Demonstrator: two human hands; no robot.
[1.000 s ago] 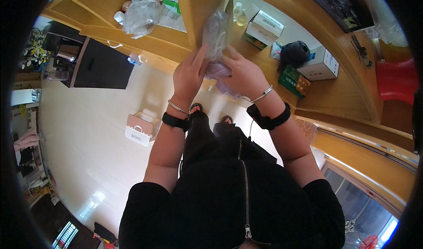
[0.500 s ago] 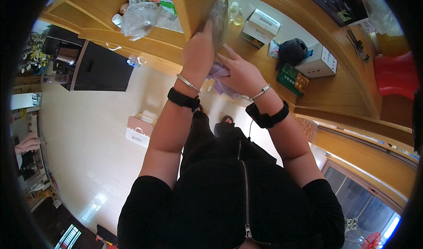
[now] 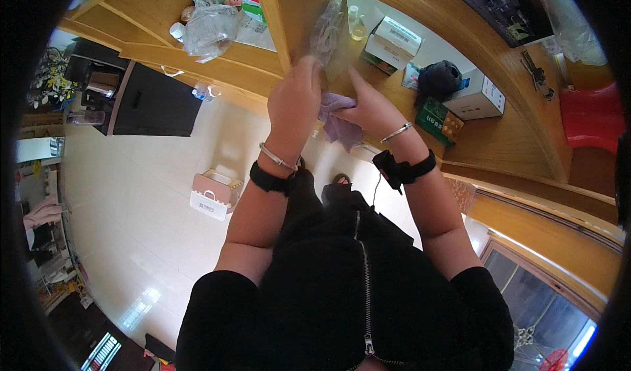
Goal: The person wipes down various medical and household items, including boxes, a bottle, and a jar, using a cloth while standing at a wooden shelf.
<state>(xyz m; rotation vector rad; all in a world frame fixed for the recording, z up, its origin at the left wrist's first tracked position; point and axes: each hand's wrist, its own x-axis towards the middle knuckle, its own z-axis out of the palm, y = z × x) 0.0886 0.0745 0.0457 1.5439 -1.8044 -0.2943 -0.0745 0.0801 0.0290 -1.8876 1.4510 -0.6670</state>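
Note:
My left hand (image 3: 294, 101) is raised to the upright divider of a wooden cabinet, its fingers closed at the lower end of a crumpled clear plastic bag (image 3: 327, 32). The fingertips are partly blurred, and the bag stands up along the divider. Just right of it, my right hand (image 3: 376, 113) grips a lilac cloth (image 3: 343, 129) between thumb and fingers, with one finger stretched up toward the shelf. The cloth hangs below both hands, over the shelf's front edge.
On the right shelf stand a small bottle (image 3: 357, 26), a white box (image 3: 396, 37), a dark bundle (image 3: 439, 78), a green box (image 3: 434, 118) and another white box (image 3: 483, 98). The left shelf holds a plastic bag (image 3: 211, 29). A pink-and-white carton (image 3: 213, 193) sits on the floor.
My left hand has come down from higher on the divider, toward me. My right hand has moved slightly right and down, and more of the lilac cloth now shows.

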